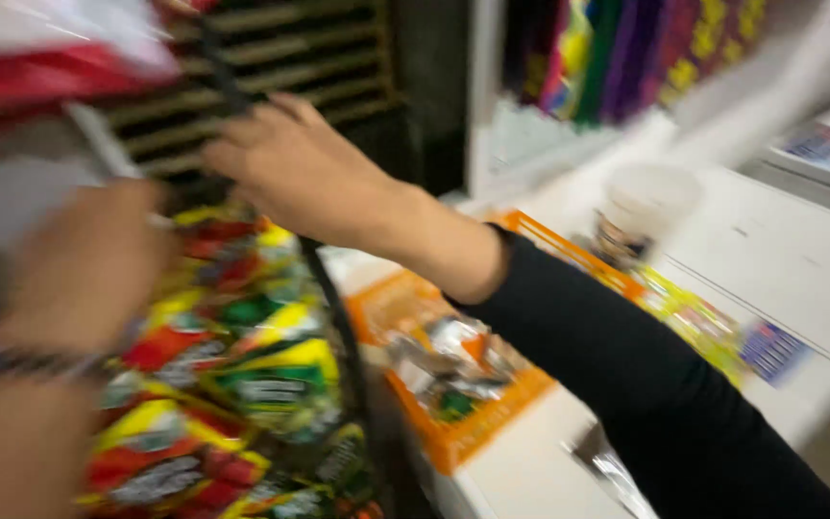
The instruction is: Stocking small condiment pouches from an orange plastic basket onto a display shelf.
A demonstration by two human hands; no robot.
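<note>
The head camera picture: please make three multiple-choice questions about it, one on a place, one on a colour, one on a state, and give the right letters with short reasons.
1. Where is the orange basket?
A. on the white counter
B. on the floor
C. hanging from the ceiling

2. What colour is the sleeve of the right hand?
A. white
B. black
C. yellow

3. How does the left hand look?
A. sharp and flat on the counter
B. blurred, raised before the snack packets
C. inside the basket

Answers: 1 A, the basket rests on the white surface. 2 B, the forearm is covered in black. 3 B, it is smeared, with the hanging packets behind it.
</note>
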